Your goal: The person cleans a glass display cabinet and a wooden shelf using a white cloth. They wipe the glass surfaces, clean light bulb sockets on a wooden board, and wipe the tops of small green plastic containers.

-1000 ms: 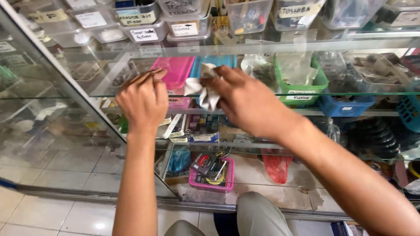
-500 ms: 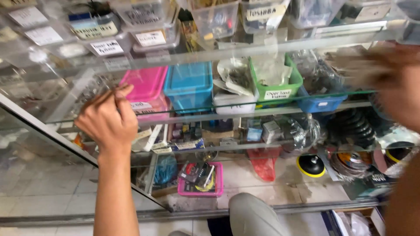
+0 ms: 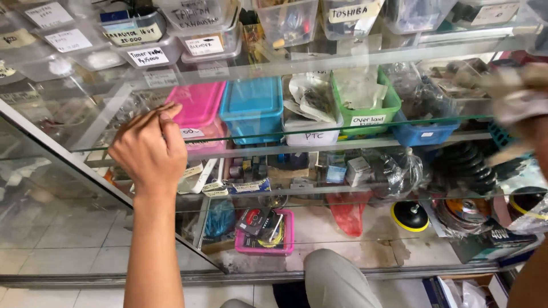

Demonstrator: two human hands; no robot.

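My left hand [image 3: 151, 151] rests on the glass top of a display case [image 3: 74, 142], fingers curled together with the tips pressed to the glass and nothing in them. It sits just left of a pink box [image 3: 200, 102] that lies under the glass. My right hand [image 3: 516, 94] is at the far right edge, blurred by motion, and grips a white cloth [image 3: 516, 108] against the glass. Between the hands, under the glass, stand a blue box [image 3: 254, 105] and a green basket [image 3: 388, 108] of bagged parts.
Clear labelled tubs [image 3: 194, 23] line the back of the glass top. Lower shelves hold a pink tray [image 3: 285, 239] of small parts, a red bag [image 3: 348, 214], a yellow-rimmed black pad [image 3: 409, 215] and black coiled parts [image 3: 465, 168]. My knee [image 3: 337, 279] is against the case front.
My right hand with the cloth has swept from the middle of the glass to the far right edge. My left hand has stayed on the glass at the left.
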